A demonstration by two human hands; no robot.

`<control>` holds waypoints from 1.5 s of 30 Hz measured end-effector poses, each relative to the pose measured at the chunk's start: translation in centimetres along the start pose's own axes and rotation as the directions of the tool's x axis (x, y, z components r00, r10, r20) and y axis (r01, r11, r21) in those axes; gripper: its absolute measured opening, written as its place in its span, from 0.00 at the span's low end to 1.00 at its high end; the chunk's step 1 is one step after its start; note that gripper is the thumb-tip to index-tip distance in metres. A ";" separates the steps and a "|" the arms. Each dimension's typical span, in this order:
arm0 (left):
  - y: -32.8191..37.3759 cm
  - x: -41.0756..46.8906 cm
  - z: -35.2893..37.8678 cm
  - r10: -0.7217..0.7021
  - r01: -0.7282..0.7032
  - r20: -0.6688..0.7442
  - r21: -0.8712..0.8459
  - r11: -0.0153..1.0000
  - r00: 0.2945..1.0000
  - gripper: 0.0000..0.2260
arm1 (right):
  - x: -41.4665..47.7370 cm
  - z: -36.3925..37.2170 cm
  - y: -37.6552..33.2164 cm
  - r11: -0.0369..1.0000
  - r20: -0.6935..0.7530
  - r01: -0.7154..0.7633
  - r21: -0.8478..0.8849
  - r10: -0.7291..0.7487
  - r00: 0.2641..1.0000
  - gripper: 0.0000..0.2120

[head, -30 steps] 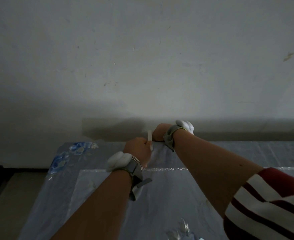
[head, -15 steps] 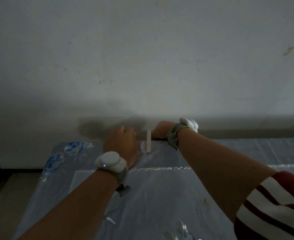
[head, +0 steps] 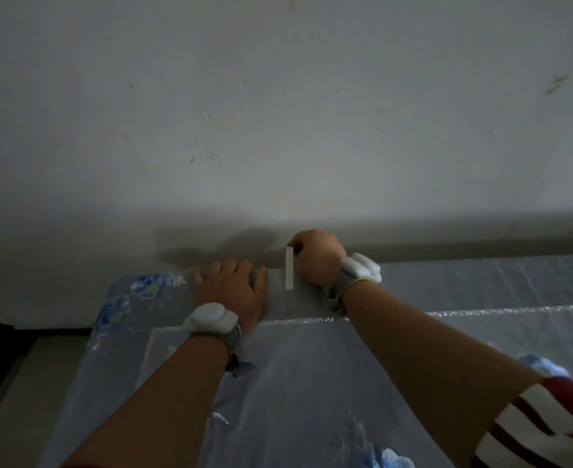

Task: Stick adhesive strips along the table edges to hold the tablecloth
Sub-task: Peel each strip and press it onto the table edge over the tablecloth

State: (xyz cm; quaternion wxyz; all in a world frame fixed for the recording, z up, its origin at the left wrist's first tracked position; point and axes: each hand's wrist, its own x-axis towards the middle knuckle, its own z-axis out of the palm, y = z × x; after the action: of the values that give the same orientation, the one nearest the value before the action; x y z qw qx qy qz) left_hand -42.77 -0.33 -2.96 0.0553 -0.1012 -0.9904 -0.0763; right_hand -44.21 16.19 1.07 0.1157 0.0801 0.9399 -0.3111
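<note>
Head view: your left hand (head: 232, 285) lies flat, fingers spread, palm pressed on the tablecloth (head: 298, 376) at the table's far edge by the wall (head: 278, 113). Your right hand (head: 317, 256) is curled, fingertips pinching the top end of a white adhesive strip (head: 289, 268). The strip stands upright between both hands, its lower end against the cloth.

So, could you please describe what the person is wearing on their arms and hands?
Both hands are bare, without gloves. The left wrist and right wrist each carry a rounded white device on a grey strap. A red-and-white striped sleeve covers the right upper arm.
</note>
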 end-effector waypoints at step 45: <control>-0.5 0.1 0.2 -0.024 0.022 0.043 0.039 0.999 0.999 0.23 | -3.7 -0.9 2.3 0.921 0.160 0.326 -0.216 -0.296 0.942 0.23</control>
State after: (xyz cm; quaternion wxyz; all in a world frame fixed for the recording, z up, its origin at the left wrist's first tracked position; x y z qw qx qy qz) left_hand -42.99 -0.77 -3.20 0.0346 -0.0905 -0.9937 -0.0556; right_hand -40.30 18.32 1.47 0.1317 -0.1042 0.9622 -0.2144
